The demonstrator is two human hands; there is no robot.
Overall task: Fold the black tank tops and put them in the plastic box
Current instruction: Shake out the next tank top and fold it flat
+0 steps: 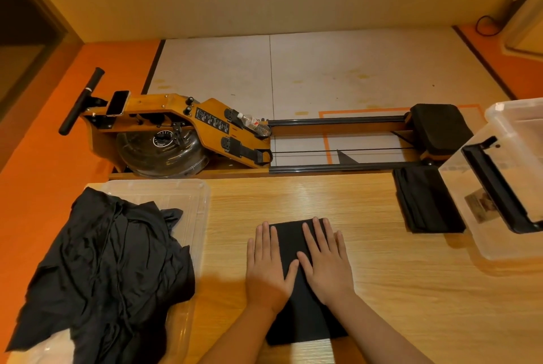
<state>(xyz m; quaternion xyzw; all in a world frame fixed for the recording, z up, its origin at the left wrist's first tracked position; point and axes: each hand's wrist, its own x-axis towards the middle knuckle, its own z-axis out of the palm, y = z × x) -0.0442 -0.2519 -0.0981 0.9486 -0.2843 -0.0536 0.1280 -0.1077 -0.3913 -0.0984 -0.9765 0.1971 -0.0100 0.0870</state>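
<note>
Both the left hand (pixel 269 263) and right hand (pixel 324 260) are lying open and flat, pressing the folded tank top (pixel 305 316) smooth on the surface (pixel 411 305).

- You are pressing a plain black folded tank top (pixel 296 290) on the light, wood-grain table (pixel 411 290).
- The heap of tank tops (pixel 102 269) at lower left is showing black.
- The plastic box (pixel 517 175) at right is showing clear, with black handle.

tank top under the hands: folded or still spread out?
Folded. The tank top is a narrow, straight-edged rectangle on the table, with the left hand and right hand pressed flat on it.
</note>
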